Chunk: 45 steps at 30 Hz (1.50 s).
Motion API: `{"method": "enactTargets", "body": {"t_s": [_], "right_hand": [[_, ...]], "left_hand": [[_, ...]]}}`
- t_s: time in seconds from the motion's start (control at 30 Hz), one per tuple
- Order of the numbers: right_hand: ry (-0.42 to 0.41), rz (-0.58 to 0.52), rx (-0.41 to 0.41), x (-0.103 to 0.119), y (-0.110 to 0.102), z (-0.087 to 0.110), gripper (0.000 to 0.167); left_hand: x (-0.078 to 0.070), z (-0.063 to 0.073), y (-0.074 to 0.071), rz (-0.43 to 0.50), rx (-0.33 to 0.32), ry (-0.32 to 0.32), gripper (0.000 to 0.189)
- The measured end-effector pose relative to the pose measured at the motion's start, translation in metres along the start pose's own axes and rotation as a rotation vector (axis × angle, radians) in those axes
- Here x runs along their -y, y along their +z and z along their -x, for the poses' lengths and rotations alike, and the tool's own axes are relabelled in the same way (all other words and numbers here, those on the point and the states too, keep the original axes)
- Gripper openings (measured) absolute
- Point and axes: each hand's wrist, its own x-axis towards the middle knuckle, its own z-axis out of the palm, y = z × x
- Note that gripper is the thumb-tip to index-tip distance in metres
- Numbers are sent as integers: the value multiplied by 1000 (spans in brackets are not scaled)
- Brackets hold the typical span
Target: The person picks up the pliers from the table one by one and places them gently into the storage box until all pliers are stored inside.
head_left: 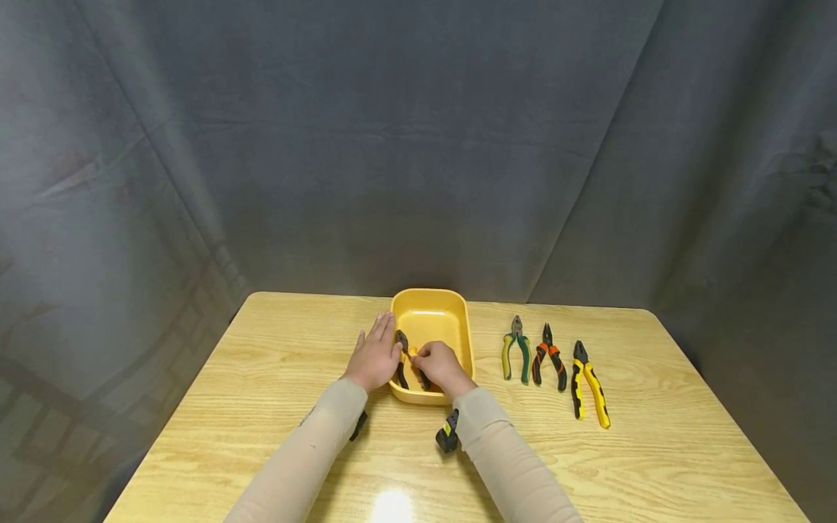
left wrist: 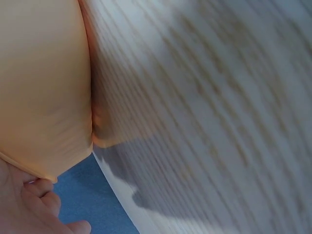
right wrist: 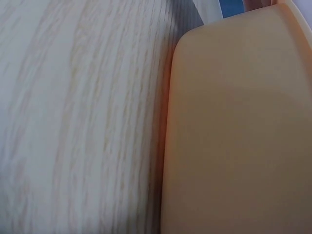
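A yellow plastic tray (head_left: 431,296) stands on the table. Across its left rim lies my left hand (head_left: 374,359), fingers straight and thumb over the inside; the left wrist view shows those fingers (left wrist: 46,204) at the rim. Inside, along the left wall, lies a pair of pliers (head_left: 402,340) with a dark head and dark handles. My right hand (head_left: 445,365) reaches in over the near right side, fingers curled. It pinches a second tool, seemingly pliers, with a dark handle (head_left: 425,381) and a yellow-orange part; the fingers cover most of it.
Right of the tray lie green-and-yellow pliers (head_left: 516,349), orange-and-black long-nose pliers (head_left: 548,357) and yellow-and-black pliers (head_left: 588,383). The wooden table (head_left: 261,363) extends on both sides. A grey curtain (head_left: 392,145) hangs behind it.
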Motion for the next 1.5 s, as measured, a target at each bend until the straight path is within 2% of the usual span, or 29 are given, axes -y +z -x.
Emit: {"method": "enactTargets", "body": {"t_s": [0.17, 0.53, 0.9, 1.5], "right_hand": [[-7, 73, -33, 0, 0, 1, 13], [-26, 81, -49, 1, 0, 0, 11], [13, 54, -56, 0, -1, -1, 9], [13, 60, -80, -1, 0, -4, 10]], "left_hand": [[1, 0, 2, 3, 6, -1, 61], [1, 0, 1, 13, -4, 1, 61], [0, 0, 2, 29, -2, -3, 61], [1, -1, 1, 44, -11, -3, 62]]}}
